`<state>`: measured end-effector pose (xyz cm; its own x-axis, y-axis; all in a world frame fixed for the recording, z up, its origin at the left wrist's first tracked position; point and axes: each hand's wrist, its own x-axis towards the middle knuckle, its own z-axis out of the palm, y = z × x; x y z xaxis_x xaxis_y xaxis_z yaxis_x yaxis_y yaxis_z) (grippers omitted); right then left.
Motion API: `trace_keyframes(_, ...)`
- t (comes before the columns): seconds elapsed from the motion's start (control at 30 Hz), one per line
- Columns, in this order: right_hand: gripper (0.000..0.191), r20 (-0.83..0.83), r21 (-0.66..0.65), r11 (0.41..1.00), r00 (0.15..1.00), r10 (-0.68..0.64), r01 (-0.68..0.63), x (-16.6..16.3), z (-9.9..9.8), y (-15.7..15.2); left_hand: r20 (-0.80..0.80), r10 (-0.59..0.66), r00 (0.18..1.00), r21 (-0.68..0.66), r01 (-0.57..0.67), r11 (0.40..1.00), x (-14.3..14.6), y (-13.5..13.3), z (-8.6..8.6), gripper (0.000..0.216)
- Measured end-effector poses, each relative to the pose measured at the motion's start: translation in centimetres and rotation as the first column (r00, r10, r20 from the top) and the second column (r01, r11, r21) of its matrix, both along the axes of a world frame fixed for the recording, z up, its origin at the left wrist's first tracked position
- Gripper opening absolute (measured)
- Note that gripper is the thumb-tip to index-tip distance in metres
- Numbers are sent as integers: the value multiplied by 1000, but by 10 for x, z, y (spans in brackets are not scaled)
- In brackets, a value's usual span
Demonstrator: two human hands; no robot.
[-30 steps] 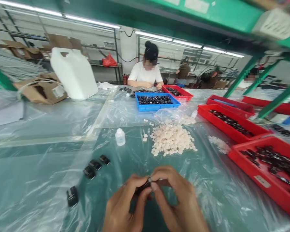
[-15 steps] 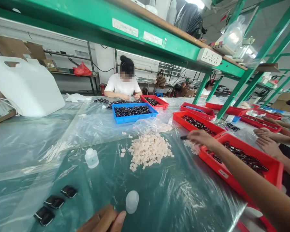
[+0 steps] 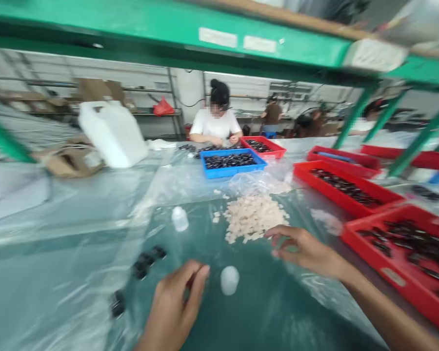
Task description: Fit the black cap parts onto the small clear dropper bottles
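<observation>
Moved from red plastic tray [image 3: 354,243] to heap of small cream-white blocks [image 3: 254,217]: right hand [image 3: 303,248], grip loosely open, empty. Left hand [image 3: 175,304] beside it, grip unclear.

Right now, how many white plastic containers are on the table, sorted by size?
Small white plastic bottles: 2
Large white plastic jug: 1
Total: 3

One head-worn camera looks forward and down across the table [image 3: 76,204].
</observation>
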<state>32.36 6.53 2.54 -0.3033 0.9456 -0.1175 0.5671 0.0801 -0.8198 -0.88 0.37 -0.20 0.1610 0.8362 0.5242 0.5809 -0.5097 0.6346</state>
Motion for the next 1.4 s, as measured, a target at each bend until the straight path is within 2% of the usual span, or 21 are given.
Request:
trace_keyframes(0.07, 46, 14, 57, 991, 993, 118, -118, -35, -4, -7, -68, 92, 993, -46, -95, 994, -20, -2, 7, 34)
trace_keyframes(0.13, 57, 18, 83, 974, 978, 210, -211, -59, -10, -10, -124, 251, 960, -93, -263, 960, -49, -7, 12, 43)
trace_keyframes(0.23, 50, 10, 98, 946, 951, 310, -310, -78, -23, -10, -212, 465, 860, -176, -501, 847, -101, -25, 16, 28)
trace_keyframes(0.3, 45, 12, 146, 930, 941, 339, -337, -86, -33, -11, -290, 541, 790, -224, -605, 764, -127, -38, 15, 19)
trace_keyframes(0.4, 44, 0, 227, 921, 946, 325, -317, -97, -41, -16, -424, 549, 720, -281, -681, 677, -145, -48, 9, 21)
trace_keyframes(0.53, 34, -107, 106, 930, 926, 361, -351, -115, -40, -20, -540, 483, 689, -338, -703, 626, -137, -41, -2, 27)
trace_keyframes(0.6, 28, -179, 57, 913, 895, 408, -405, -122, -36, -19, -532, 437, 725, -363, -662, 656, -127, -34, -3, 28)
trace_keyframes(0.67, 28, -272, 41, 897, 859, 435, -441, -125, -32, -16, -469, 372, 801, -387, -565, 728, -114, -27, 0, 27)
trace_keyframes(0.8, 36, -452, 26, 912, 809, 376, -410, -118, -27, -11, -225, 146, 963, -411, -230, 882, -70, -11, 14, 19)
trace_keyframes(0.9, 40, -509, 9, 945, 812, 286, -327, -107, -26, -10, -46, -45, 998, -387, 24, 922, -31, 4, 21, 18)
trace_keyframes(0.97, 40, -513, 5, 961, 824, 240, -277, -100, -25, -9, 47, -104, 993, -357, 114, 927, -10, 13, 19, 19)
trace_keyframes(1.1, 34, -465, 22, 976, 862, 203, -218, -91, -26, -9, 176, -49, 983, -314, 103, 944, 3, 23, 3, 12)
trace_keyframes(1.2, 31, -343, 126, 979, 918, 197, -163, -89, -29, -10, 216, -19, 976, -293, 83, 953, -2, 22, -8, 24)
trace_keyframes(1.3, 34, -123, 384, 913, 972, 203, -142, -89, -32, -13, 231, -26, 973, -258, 87, 962, -7, 18, -12, 25)
trace_keyframes(1.4, 40, -11, 486, 853, 975, 221, -188, -88, -34, -15, 237, -39, 971, -234, 96, 967, -8, 14, -12, 32)
